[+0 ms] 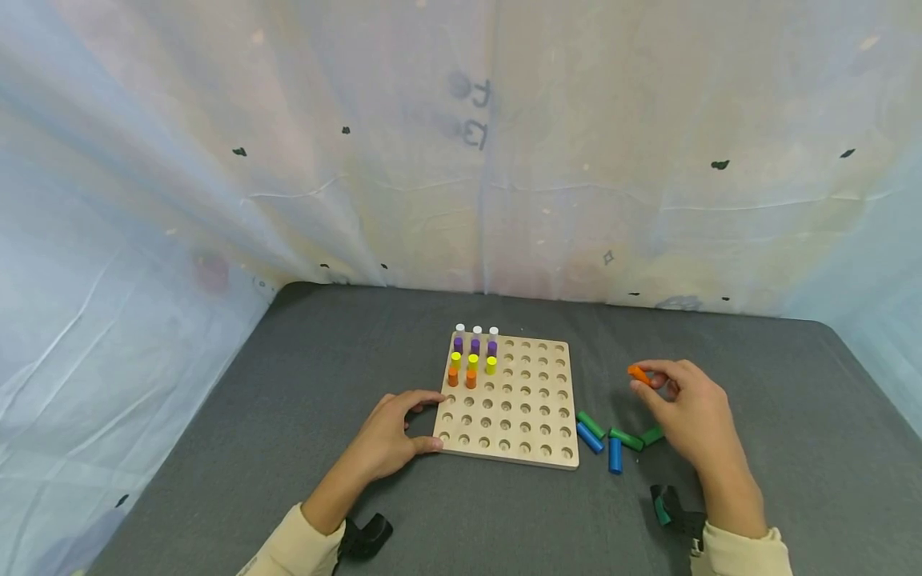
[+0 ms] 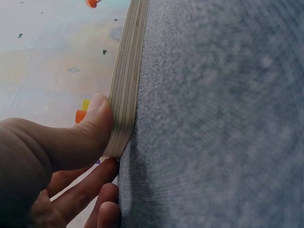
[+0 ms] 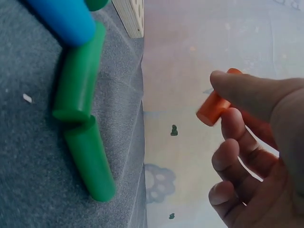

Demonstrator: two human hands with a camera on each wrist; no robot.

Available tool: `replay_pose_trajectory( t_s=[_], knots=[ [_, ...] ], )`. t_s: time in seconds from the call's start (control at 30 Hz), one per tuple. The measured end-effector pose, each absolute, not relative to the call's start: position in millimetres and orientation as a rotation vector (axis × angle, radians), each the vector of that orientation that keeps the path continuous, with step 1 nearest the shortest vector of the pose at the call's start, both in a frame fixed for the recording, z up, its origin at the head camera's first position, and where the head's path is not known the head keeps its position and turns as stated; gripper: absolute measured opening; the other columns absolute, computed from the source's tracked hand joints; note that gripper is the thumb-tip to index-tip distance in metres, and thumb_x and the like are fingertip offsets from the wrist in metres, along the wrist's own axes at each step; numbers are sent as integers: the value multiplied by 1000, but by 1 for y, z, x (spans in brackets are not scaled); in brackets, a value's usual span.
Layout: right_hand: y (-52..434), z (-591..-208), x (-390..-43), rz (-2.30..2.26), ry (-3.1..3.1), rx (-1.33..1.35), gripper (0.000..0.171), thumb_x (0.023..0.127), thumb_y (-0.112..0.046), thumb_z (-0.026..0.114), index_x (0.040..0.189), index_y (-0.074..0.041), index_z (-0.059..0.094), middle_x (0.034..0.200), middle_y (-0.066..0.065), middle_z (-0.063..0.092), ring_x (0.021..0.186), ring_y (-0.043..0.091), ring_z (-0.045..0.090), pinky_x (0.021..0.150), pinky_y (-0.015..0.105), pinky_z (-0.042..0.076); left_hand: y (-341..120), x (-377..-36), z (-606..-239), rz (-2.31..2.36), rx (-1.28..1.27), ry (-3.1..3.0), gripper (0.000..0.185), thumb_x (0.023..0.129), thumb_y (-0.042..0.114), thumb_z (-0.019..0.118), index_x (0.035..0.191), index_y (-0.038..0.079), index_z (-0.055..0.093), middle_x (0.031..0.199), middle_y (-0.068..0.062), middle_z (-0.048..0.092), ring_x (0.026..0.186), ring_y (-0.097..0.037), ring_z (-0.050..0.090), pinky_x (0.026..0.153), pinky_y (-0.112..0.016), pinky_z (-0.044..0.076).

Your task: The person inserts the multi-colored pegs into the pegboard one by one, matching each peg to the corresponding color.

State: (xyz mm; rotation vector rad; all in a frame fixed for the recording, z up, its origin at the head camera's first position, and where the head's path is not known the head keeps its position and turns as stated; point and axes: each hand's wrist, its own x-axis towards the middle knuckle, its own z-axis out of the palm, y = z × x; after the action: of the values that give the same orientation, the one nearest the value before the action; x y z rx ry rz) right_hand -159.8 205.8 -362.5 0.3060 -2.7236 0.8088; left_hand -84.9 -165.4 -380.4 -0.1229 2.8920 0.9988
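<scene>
On the grey worktop, the left hand clamps the near-left corner of the wooden pegboard, thumb on its edge, seemingly to steady it. Raised to the board's right, the right hand pinches an orange peg between thumb and fingertips. White, purple, yellow and orange pegs fill the far-left holes. Loose green and blue pegs lie just beside the board's right edge, beneath that hand.

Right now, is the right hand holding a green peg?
No, the right hand pinches an orange peg; the green pegs lie on the mat.
</scene>
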Motion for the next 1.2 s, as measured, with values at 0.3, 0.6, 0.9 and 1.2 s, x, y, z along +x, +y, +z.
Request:
replay_pose_trajectory(
  t_s=[0.3,0.6,0.9,1.2],
  knots=[
    [201,-361,-159,856,-2769,295,26,89,-18,75,113,-8,70,99,8,66,86,24,62,63,29,41,-166,-84,-380,995,-129,2888,60,73,21,89,128,28,65,125,1,66,110,-18,55,85,-38,50],
    [198,-359,-160,862,-2792,299,26,92,-22,73,115,-10,70,104,10,68,88,25,63,63,30,40,-168,-84,-380,1019,-143,2895,60,73,21,89,127,28,65,126,1,65,111,-18,55,85,-39,50],
    [185,-356,-148,943,-2862,328,32,94,-31,70,120,-12,69,114,10,70,92,25,65,60,29,43,-166,-82,-383,1070,-101,2883,58,73,21,88,127,26,66,125,-1,66,111,-19,54,85,-38,50],
    [141,-338,-142,1043,-2826,397,29,94,-26,70,120,-13,68,113,7,70,90,21,65,63,30,43,-168,-82,-382,1066,-113,2886,58,73,21,89,126,26,66,123,-1,66,110,-20,54,85,-38,50]
  ],
)
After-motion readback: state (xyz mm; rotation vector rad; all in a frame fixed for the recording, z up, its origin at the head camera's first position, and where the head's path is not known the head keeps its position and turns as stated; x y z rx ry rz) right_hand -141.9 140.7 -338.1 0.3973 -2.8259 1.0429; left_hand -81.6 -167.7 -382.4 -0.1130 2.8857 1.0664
